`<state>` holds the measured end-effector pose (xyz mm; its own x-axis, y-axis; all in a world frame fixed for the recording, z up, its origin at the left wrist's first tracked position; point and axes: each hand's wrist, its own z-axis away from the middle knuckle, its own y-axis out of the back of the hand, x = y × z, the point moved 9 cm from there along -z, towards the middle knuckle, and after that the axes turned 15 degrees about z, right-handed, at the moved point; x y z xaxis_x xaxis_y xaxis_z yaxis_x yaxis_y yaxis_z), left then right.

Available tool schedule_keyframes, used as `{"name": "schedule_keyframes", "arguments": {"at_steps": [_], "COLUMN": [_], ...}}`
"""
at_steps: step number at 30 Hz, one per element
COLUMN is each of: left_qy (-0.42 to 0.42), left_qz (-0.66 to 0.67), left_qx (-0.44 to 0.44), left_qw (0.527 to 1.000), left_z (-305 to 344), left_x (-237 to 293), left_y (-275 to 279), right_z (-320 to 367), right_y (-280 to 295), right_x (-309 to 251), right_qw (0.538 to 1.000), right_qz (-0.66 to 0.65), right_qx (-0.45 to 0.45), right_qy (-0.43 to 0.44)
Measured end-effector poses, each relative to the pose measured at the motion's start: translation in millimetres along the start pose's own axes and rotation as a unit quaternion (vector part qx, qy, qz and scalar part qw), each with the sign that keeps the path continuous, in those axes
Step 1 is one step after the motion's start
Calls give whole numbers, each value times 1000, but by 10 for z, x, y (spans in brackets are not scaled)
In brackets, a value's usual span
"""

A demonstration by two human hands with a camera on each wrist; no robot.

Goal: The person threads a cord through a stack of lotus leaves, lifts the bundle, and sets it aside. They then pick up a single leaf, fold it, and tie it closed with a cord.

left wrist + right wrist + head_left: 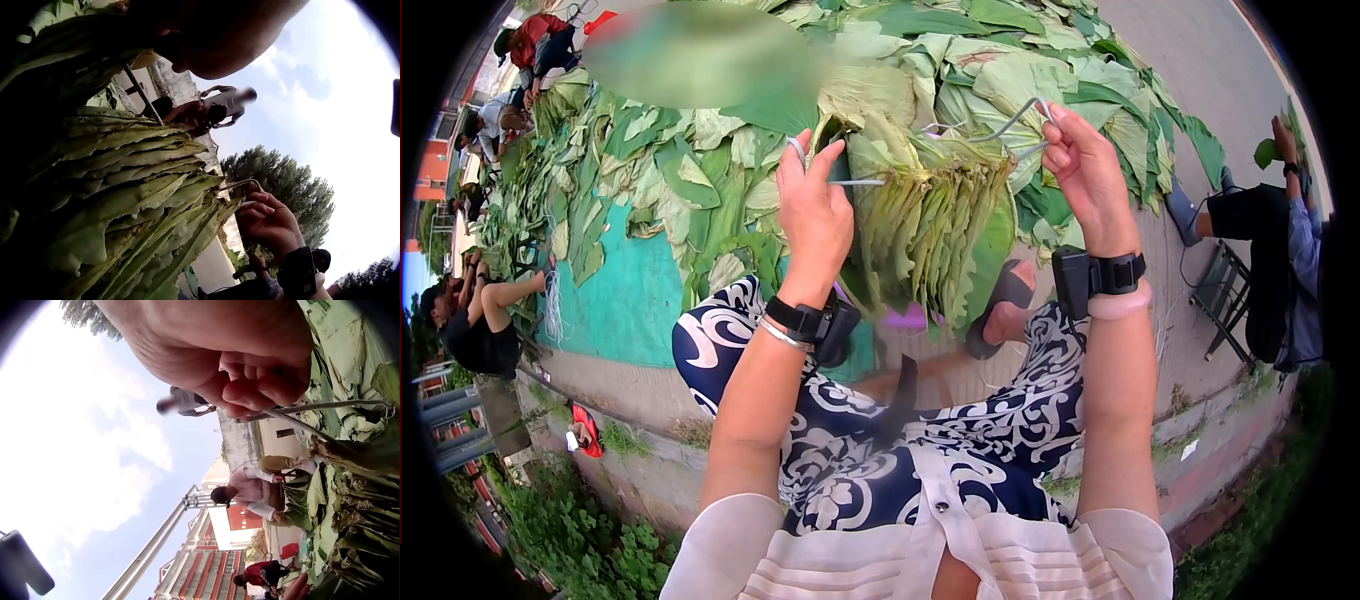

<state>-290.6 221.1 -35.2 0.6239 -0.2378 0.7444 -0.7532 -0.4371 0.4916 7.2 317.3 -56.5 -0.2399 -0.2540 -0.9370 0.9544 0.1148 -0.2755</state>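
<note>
A bundle of large, partly dried green leaves (pixel 940 230) hangs in front of the knees, threaded side by side on a thick grey metal wire (pixel 858 183). My left hand (pixel 815 215) grips the wire at the left of the bundle, beside the dark folded edge of a leaf. On the other side, my right hand (pixel 1090 170) pinches the wire's bent end between thumb and fingers. In the left wrist view, the leaves (pixel 137 194) fan out below the wire. Seen from the right wrist, the wire (pixel 337 405) runs from the curled fingertips toward the leaf edges.
A broad heap of loose leaves (pixel 700 180) covers a green sheet (pixel 615 290) ahead. Other people sit at the left, and a seated person (pixel 1270 240) with a stool (pixel 1225 300) is at the right. A low kerb (pixel 650 460) runs behind.
</note>
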Motion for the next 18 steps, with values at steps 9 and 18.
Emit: {"name": "schedule_keyframes", "arguments": {"at_steps": [9,18], "left_qy": [7,12], "left_qz": [-112,-31], "left_qx": [-21,-8], "left_qw": [993,999], "left_z": [-8,-26], "left_x": [141,-10], "left_y": [-194,-186], "right_z": [-3,-8], "right_y": [-5,22], "right_x": [-12,-1], "right_qw": [1000,1000], "right_qz": [3,3], "right_qx": [0,9], "right_qy": [5,5]}}
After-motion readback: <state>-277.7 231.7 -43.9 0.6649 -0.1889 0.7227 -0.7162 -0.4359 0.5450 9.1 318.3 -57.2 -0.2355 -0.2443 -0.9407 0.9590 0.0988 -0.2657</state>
